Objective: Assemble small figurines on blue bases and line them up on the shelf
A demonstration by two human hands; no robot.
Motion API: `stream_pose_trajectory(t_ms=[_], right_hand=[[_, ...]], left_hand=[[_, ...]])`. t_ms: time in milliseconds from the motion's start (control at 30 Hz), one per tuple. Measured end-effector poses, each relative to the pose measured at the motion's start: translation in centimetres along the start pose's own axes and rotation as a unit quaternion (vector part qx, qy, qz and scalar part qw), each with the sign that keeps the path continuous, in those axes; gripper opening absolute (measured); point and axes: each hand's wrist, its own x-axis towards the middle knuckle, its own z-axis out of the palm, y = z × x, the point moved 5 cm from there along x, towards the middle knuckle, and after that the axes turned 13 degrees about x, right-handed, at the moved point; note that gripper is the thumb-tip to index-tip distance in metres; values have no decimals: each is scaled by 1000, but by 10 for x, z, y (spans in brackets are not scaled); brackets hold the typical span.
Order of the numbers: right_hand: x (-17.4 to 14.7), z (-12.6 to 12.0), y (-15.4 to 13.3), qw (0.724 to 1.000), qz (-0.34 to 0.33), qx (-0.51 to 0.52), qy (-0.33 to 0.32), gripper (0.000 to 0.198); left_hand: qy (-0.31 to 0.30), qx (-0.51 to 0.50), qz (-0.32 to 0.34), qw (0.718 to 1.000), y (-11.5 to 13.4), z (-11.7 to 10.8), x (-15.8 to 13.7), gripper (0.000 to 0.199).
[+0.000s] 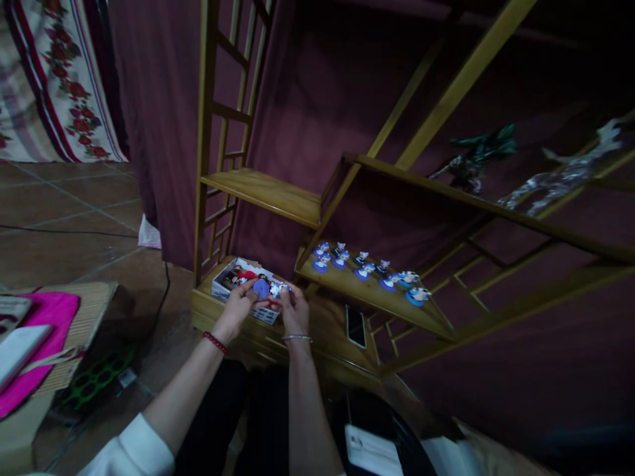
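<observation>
My left hand (239, 303) is closed on a round purple base (260, 288), gripping it by the edge. Against the right side of that base is a small white and blue figurine (276, 289), pinched in the fingers of my right hand (296, 312). Whether figurine and base are joined I cannot tell. Both hands are over an open patterned cardboard box (262, 313), which holds several small figures, some red and black. To the right, several small figurines (365, 270) on purple, black and blue bases stand in rows on a wooden shelf (397, 301).
A phone (355, 326) lies on the lower wooden surface. Higher shelves hold a green ornament (489, 142) and a clear, glassy one (560, 170). Wooden uprights (203, 132) frame the left side. At left is a low table (94, 297) with a pink cloth (54, 330).
</observation>
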Motion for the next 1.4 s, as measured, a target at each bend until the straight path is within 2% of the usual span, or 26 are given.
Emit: stream_pose_trajectory(t_ms=[200,433,533,633,867,1067,1400], right_hand=[[-39,7,-42,998,-45,-39,-14,37],[-82,14,-72,993,-103,-42,-47,36],[-99,14,-84,991,-115,-39,-49,35],[-114,14,-95,990,-118,-40,-60,38],[-145,12,-115,981,-160,-62,-93,40],[-166,10,-123,976,-180,-76,-93,35],[-183,3,-130,970,-196,-103,-102,29]], left_hand=[[-35,15,27,999,24,4,-52,38],[-105,-6,72,992,41,3,-100,42],[-144,-7,95,985,46,3,-119,46],[-156,-6,117,981,50,3,-136,52],[-164,7,165,973,51,-1,-160,58],[-178,23,189,965,44,-4,-176,50],[-193,-29,163,967,34,1,-191,44]])
